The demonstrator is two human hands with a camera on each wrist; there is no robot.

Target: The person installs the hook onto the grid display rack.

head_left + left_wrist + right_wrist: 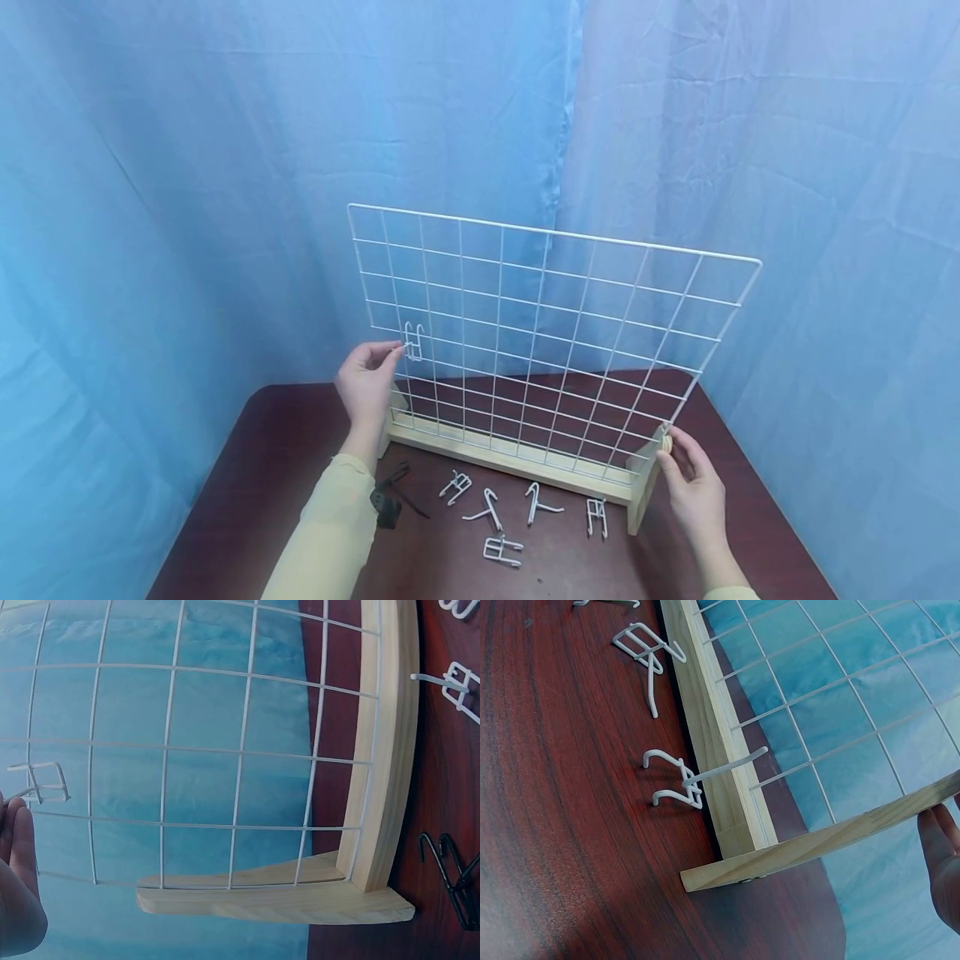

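Observation:
A white wire grid panel point(502, 224) stands upright in a pale wooden stand point(510, 463). Thumb and fingers of my left hand point(365, 383) pinch the prong of a white wire hook point(414, 343), which lies against the grid near its left edge. That hook point(51, 787) shows a rectangular frame in the left wrist view, where most of the hand point(21, 900) is cut off. On the other side, my right hand point(696, 487) grips the upper part of the stand's right wooden end piece point(643, 475). Its fingers point(939, 832) touch that wood in the right wrist view.
Several loose white hooks point(502, 550) lie on the dark red-brown table point(300, 425) before the stand. Black hooks point(388, 504) lie beneath my left forearm. Blue curtains point(247, 167) hang behind and at both sides.

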